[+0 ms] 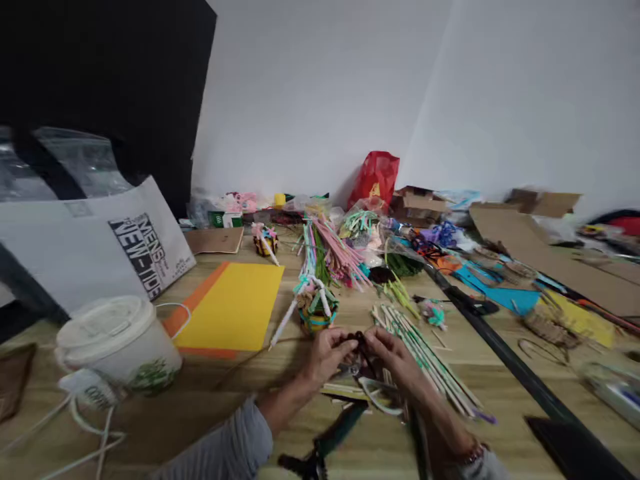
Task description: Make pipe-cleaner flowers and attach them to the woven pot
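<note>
At the lower middle of the head view, my left hand pinches a small dark brown piece between thumb and fingers. From the other side my right hand grips the same piece, fingers closed, and a dark strand hangs down between the hands. Under them lie scissors with pale handles, on thin yellowish sticks. Just behind my left hand stands a small woven basket with white twisted sticks and a teal bow. Right of my right hand, green and white sticks lie in a loose bundle.
Yellow sheets over orange ones lie left; a lidded white tub with a cable and a large printed bag stand beyond. Pink pipe cleaners, a red bag and cardboard fill the back. A glue gun lies in front.
</note>
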The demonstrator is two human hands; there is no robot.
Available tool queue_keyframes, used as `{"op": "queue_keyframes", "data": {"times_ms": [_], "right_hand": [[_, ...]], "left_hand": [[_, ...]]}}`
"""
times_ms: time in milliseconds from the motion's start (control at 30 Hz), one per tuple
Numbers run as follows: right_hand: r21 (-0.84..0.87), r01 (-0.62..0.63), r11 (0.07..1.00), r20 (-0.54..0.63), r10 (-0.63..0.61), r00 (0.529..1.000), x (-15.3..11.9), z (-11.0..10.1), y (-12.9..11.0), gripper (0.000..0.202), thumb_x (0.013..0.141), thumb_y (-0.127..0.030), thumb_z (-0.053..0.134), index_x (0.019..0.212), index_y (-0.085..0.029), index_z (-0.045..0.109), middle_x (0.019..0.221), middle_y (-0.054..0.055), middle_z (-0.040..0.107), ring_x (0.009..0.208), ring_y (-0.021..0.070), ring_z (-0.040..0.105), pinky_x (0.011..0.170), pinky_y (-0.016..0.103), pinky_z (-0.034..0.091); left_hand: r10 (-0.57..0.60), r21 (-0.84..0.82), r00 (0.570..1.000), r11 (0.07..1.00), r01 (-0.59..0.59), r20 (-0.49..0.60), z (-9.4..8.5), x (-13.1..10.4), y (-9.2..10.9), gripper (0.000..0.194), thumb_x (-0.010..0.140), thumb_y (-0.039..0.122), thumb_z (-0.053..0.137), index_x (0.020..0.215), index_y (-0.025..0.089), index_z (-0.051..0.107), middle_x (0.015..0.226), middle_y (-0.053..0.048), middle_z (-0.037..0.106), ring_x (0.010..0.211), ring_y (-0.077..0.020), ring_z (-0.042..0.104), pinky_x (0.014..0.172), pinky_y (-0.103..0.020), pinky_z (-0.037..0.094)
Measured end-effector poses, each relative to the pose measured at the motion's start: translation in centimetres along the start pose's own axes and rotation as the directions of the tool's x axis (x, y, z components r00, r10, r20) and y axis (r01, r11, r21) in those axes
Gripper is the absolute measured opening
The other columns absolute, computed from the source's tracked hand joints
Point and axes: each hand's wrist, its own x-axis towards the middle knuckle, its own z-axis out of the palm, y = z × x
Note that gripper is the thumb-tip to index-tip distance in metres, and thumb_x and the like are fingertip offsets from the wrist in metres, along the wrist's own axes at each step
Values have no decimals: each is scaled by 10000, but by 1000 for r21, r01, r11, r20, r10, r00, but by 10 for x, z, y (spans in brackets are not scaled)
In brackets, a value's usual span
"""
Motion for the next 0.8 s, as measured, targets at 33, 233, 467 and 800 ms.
{"op": "queue_keyframes", "data": {"times_ms": [33, 233, 467, 800], "right_hand": [[-12, -7, 1000, 6, 7, 1000, 1, -1, 2, 413, 788, -572, 641, 740, -181, 518, 590, -32, 560, 504, 94, 505, 477, 205, 362], [-61, -37, 997, 1, 37, 999, 4, -9, 12, 436, 784, -604, 623, 727, -185, 518, 529, -63, 484, 438, 67, 415, 421, 185, 278], [-104, -7, 995, 51, 12, 999, 5, -10, 14, 431, 792, -610, 606, 747, -196, 496, 518, -74, 460, 416, 63, 366, 407, 194, 229], [-205, 83, 975, -10, -87, 996, 6, -14, 20, 355, 844, -524, 593, 776, -181, 529, 651, -32, 486, 574, 104, 424, 505, 217, 335]], "left_hand": [[7, 24, 1000, 1000, -7, -1, 0, -1, 1, 361, 650, 459, 745, 697, 114, 647, 636, -14, 601, 554, -106, 529, 552, -224, 419], [21, 166, 999, 986, -28, 47, 1, -7, 9, 263, 690, 367, 713, 719, 108, 684, 611, -8, 591, 551, -102, 496, 535, -215, 376], [-51, 148, 991, 988, 33, 120, -6, -2, 2, 296, 646, 383, 746, 743, 107, 699, 583, -12, 611, 506, -107, 520, 524, -225, 393], [-234, -306, 954, 909, 284, 189, -8, -2, -2, 287, 563, 213, 843, 795, 105, 711, 692, -36, 662, 554, -93, 558, 612, -241, 430]]}}
